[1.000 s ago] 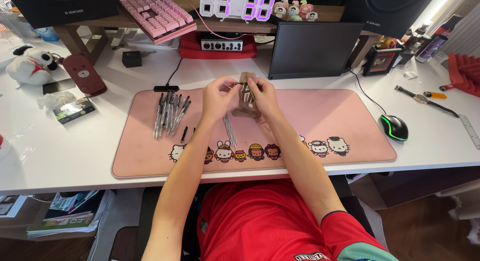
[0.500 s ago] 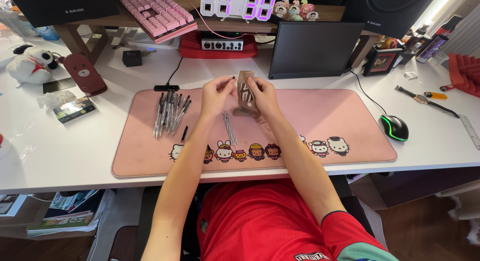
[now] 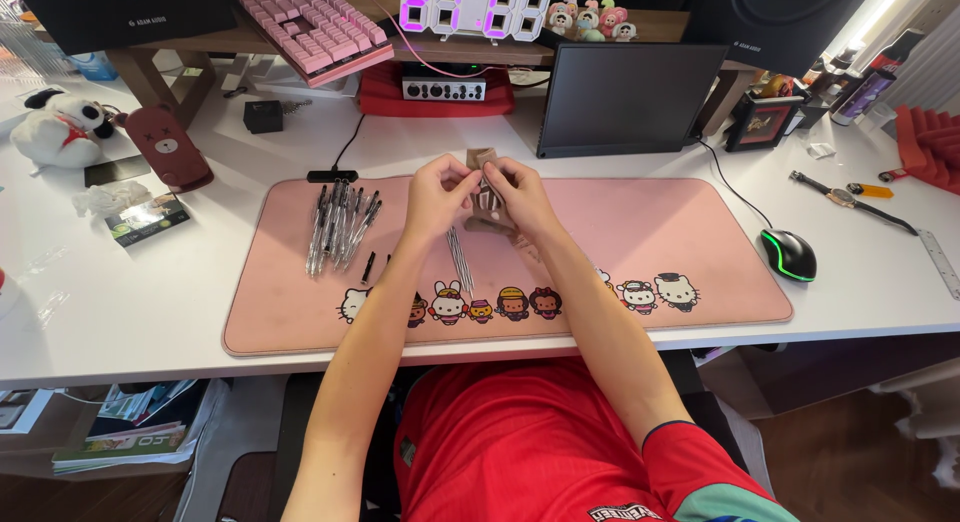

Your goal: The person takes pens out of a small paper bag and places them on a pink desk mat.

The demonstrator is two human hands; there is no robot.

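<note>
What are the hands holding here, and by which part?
Both hands, left hand and right hand, grip a small brown pouch by its sides above the pink mat. What sticks out of it cannot be told.

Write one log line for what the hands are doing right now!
left hand: holds small brown box | right hand: holds same box | pens: heaped on pink mat, apart

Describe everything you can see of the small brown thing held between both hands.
The brown pouch looks like a small tan, soft fabric or cardboard sleeve, held upright above the pink desk mat. The left hand and right hand pinch it from either side, covering much of it. Thin dark sticks seem to poke from its opening; I cannot tell exactly what they are.
</note>
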